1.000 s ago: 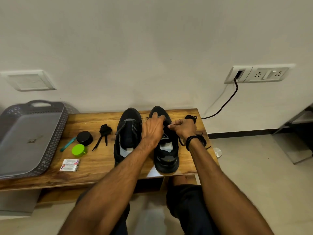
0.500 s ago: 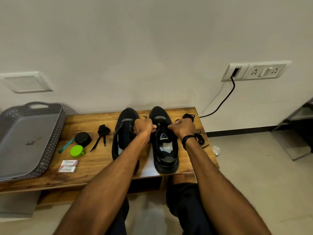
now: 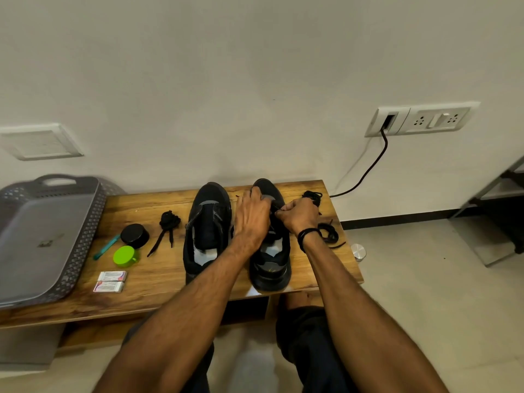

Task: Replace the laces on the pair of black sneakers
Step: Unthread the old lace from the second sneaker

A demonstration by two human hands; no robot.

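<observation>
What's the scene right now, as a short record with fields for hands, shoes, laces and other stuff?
Left hand: holds right shoe
Right hand: pinches lace at that shoe
Left shoe: beside it, untouched
Spare laces: bundle left of shoes; loose lace by right wrist
Bench: also tray, tin, green lid, two boxes

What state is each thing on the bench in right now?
Left sneaker: upright, untouched.
Right sneaker: upright, under both hands.
Left hand: laid over right sneaker, grip hidden.
Right hand: pinches a lace end.
Bundled lace: tied up, lying untouched.
Black tin: closed.
Green jar: lid on.
</observation>
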